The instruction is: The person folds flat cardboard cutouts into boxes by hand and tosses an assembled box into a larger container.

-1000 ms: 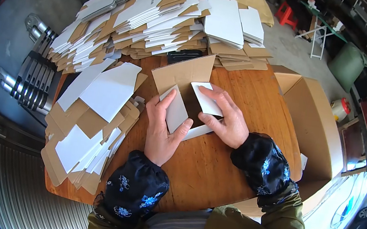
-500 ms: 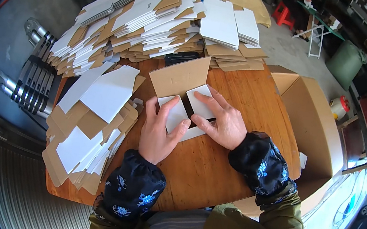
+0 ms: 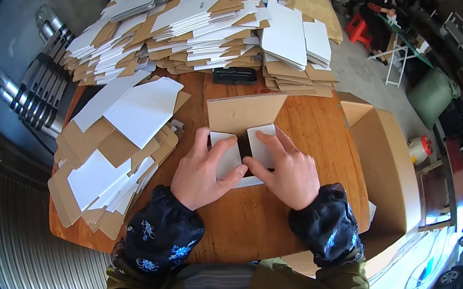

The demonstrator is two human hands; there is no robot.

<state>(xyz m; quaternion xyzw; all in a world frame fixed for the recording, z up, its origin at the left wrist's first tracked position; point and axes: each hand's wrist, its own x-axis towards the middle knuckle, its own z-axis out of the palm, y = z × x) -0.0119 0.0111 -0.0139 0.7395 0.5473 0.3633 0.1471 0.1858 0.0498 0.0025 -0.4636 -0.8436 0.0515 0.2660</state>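
Observation:
A small carton (image 3: 246, 108) stands on the wooden table (image 3: 243, 224), its brown lid raised at the far side. Two white side flaps are folded inward over its opening, with a dark gap between them. My left hand (image 3: 204, 167) rests on the left flap (image 3: 225, 152), fingers apart, thumb near the front edge. On the right flap (image 3: 261, 143) lie the spread fingers of my right hand (image 3: 290, 171), its thumb close to the gap. Neither hand is closed round anything.
Flat white and brown cartons (image 3: 201, 26) are piled at the table's back, more (image 3: 116, 151) at the left. A large brown box (image 3: 387, 162) stands right of the table. A black object (image 3: 234, 75) lies behind the carton. Far off, a person (image 3: 378, 5) sits by a green-topped table.
Both side flaps have been pressed down flatter over the opening. The right flap was raised a second ago. The carton and hands now appear slightly further right and lower in view.

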